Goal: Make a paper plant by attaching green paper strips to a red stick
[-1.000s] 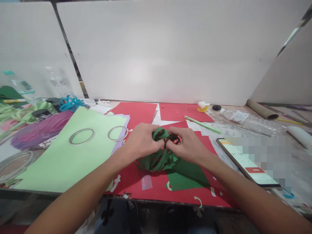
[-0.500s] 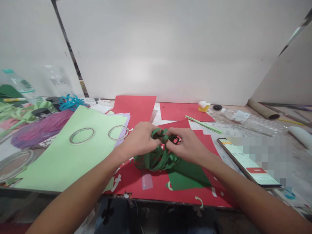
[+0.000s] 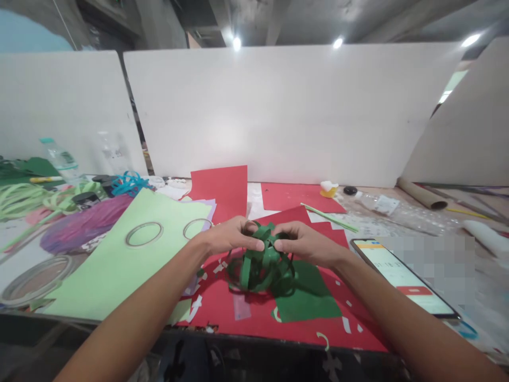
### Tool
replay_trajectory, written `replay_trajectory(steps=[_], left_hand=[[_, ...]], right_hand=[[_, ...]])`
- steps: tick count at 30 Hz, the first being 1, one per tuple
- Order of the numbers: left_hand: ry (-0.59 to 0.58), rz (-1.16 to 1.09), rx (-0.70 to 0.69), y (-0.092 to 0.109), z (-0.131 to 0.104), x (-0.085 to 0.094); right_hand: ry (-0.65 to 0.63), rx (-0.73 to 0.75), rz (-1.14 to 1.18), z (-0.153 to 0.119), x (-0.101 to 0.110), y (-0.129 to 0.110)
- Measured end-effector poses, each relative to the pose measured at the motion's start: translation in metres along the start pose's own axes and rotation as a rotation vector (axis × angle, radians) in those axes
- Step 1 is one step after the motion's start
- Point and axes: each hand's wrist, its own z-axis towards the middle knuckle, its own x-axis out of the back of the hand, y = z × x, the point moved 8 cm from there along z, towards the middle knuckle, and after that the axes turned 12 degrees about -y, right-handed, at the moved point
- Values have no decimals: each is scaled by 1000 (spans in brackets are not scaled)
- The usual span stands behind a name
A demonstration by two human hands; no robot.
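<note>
A ball-like bundle of green paper strips (image 3: 258,270) sits over red paper sheets (image 3: 214,318) in front of me. My left hand (image 3: 234,236) pinches the top of the strips from the left, thumb pointing inward. From the right, my right hand (image 3: 298,239) grips the same top part between thumb and fingers. The strips loop outward and down below both hands. Just right of the bundle lies a flat piece of green paper (image 3: 310,297). White paper scraps (image 3: 194,307) are scattered around it.
Left are a light green sheet (image 3: 107,270) with tape rings (image 3: 143,234), a purple plastic bag (image 3: 83,223) and bottles. Right are a phone (image 3: 405,276), a cardboard tube (image 3: 421,193) and a yellow cup (image 3: 328,190). A white board (image 3: 278,111) stands behind.
My view has tilted up, showing ceiling lights above the board. Both hands stay at the bundle's top; the fingers have shifted, and the strips now look rounder and more upright.
</note>
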Motion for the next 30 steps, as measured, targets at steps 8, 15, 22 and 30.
replay_trajectory(steps=[8,15,22,30], left_hand=[[362,-152,-250,7,3,13],[383,-135,-261,7,7,6],[555,482,-201,36,-15,11],[357,843,29,39,7,-3]], right_hand=[[162,155,188,-1,10,-10],[288,51,246,-5,17,0],[369,-111,-274,-9,23,-4],[269,-136,-549,-6,17,-11]])
